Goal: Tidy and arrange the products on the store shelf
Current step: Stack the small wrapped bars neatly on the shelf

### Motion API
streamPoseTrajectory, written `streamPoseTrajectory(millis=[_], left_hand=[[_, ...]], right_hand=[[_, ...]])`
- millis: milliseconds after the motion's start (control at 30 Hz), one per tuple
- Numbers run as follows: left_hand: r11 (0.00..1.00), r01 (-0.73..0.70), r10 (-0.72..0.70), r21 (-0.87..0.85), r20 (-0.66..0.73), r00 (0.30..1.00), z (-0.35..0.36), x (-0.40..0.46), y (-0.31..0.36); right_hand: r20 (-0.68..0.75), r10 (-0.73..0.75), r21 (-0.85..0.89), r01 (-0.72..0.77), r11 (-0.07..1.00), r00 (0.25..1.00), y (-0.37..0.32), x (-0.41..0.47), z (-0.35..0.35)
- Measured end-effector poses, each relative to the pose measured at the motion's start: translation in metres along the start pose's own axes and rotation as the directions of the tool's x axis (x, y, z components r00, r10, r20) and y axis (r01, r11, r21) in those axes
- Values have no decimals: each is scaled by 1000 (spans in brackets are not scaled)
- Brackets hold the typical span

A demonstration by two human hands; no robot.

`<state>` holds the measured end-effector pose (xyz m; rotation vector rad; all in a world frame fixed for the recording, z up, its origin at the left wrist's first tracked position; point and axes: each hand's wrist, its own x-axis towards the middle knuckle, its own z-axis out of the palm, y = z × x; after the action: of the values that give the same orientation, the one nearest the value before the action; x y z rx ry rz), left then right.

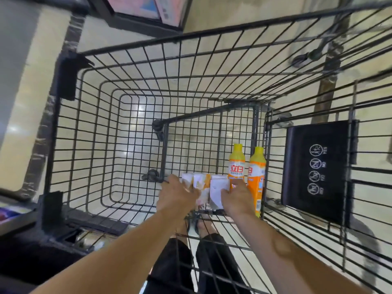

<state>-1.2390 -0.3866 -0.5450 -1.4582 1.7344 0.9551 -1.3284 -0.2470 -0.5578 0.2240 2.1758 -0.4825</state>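
the wire shopping cart [89,128] fills the view, standing on a pale glossy tiled floor [25,85], with a dark shelf edge [135,20] at the top and another shelf corner [12,211] at the left. a black child-seat flap [316,172] with warning icons hangs on the cart's right side. the step in hand looks like fetching stock from the cart to carry to the shelf. two orange bottles [247,168] with yellow caps stand in the cart's near right corner, and white-and-orange packs [209,187] sit just beside them along the near edge. the left hand [178,194] and right hand [235,196] each have their grip curled around the packs. next, i judge, they must be lifted clear over the cart's near rim without knocking the bottles.
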Motion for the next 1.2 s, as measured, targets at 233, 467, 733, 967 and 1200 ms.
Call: streamPoseTrajectory(millis=[233, 467, 733, 967, 1200], left_hand=[[930, -212, 225, -302, 10, 974, -70, -54, -9], [733, -505, 451, -456, -230, 862, -186, -190, -40], [648, -626, 329, -434, -581, 744, -197, -328, -129], [314, -625, -225, -714, -696, 682, -117, -424, -216], [206, -653, -631, -729, -609, 480, -23, -529, -319]], right_hand=[[82, -152, 200, 133, 971, 985, -41, -69, -57], [102, -519, 309, 469, 827, 849, -76, -218, -133], [211, -838, 242, 804, 543, 502, -84, -316, -172], [521, -842, 169, 950, 262, 140, -115, -370, -153], [746, -644, 304, 947, 105, -168, -71, -472, -72]])
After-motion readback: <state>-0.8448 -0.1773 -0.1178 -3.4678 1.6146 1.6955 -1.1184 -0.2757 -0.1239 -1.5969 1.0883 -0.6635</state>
